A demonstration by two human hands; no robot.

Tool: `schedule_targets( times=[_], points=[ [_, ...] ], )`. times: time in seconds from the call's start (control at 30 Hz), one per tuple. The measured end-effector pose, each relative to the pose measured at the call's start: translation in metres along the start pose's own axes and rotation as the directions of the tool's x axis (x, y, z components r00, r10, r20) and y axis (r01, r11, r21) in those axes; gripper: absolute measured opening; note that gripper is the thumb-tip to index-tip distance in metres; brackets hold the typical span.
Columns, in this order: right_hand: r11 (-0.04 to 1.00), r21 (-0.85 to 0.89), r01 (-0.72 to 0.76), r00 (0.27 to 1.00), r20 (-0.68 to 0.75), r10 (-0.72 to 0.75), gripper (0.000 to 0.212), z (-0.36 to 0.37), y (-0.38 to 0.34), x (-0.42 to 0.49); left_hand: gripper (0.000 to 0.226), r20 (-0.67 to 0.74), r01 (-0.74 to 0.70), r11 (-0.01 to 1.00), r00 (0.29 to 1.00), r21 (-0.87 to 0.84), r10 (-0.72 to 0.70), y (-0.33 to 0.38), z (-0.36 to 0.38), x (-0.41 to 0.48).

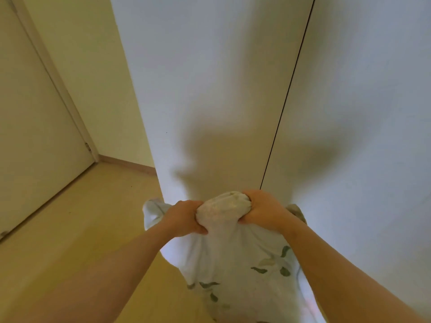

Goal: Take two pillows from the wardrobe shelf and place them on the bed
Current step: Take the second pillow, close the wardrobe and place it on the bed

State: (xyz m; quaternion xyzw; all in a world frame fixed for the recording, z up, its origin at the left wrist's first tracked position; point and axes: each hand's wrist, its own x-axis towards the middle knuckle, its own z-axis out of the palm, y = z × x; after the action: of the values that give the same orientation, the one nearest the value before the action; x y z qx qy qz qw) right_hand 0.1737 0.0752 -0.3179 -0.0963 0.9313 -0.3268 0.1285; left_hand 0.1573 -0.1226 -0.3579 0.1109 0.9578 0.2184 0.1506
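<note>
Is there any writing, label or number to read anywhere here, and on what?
None can be read.
The pillow, gripped by the left hand and the right hand, bears only a green leaf print, no words.
The wardrobe doors and the room door are plain.

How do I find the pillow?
Find the tall white wardrobe doors; low in front of them, the left hand and right hand grip the pillow by its bunched top. It is the only soft cloth thing, white with green leaf prints.
</note>
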Motion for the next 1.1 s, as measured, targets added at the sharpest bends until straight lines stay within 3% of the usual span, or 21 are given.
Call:
schedule_targets(
  times=[0.13, 0.2, 0.3, 0.37, 0.47, 0.57, 0.77, 0.97, 1.1],
  points=[
    [0.965, -0.239, -0.103, 0.994, -0.060, 0.091, 0.062, 0.007, -0.002, 0.005, 0.038, -0.038, 0.072, 0.975, 0.996, -0.210, -0.082, -0.004, 0.017, -0.011],
    [0.935, -0.349, -0.055, 0.998, 0.015, 0.064, 0.085, 0.018, -0.008, 0.010, 0.032, -0.056, 0.062, 0.967, 0.995, -0.249, -0.078, -0.006, 0.020, -0.015],
    [0.862, -0.506, 0.021, 0.990, 0.134, 0.054, 0.100, 0.049, -0.015, 0.021, 0.026, -0.046, 0.070, 0.965, 0.995, -0.254, -0.085, -0.018, 0.016, -0.022],
    [0.834, -0.551, 0.039, 0.990, 0.134, 0.043, 0.094, 0.070, -0.021, 0.032, 0.022, -0.042, 0.105, 0.964, 0.992, -0.244, -0.119, -0.035, 0.011, -0.029],
    [0.810, -0.579, 0.095, 0.993, 0.107, -0.040, 0.063, 0.105, -0.035, 0.049, 0.017, -0.036, 0.177, 0.961, 0.981, -0.211, -0.189, -0.067, 0.007, -0.042],
    [0.855, -0.502, 0.130, 0.985, 0.162, -0.055, 0.042, 0.145, -0.054, 0.068, 0.025, 0.000, 0.245, 0.962, 0.969, -0.121, -0.246, -0.107, 0.003, -0.052],
    [0.919, -0.348, 0.186, 0.931, 0.361, -0.052, 0.043, 0.218, -0.119, 0.111, 0.025, 0.032, 0.372, 0.928, 0.928, -0.018, -0.372, -0.208, -0.012, -0.082],
    [0.855, -0.371, 0.362, 0.860, 0.486, -0.153, 0.043, 0.275, -0.206, 0.163, 0.017, -0.011, 0.478, 0.874, 0.877, -0.092, -0.481, -0.298, -0.044, -0.116],
    [0.800, -0.382, 0.463, 0.837, 0.486, -0.253, 0.046, 0.299, -0.266, 0.190, 0.020, -0.090, 0.551, 0.831, 0.826, -0.082, -0.557, -0.343, -0.080, -0.135]
  ],
)
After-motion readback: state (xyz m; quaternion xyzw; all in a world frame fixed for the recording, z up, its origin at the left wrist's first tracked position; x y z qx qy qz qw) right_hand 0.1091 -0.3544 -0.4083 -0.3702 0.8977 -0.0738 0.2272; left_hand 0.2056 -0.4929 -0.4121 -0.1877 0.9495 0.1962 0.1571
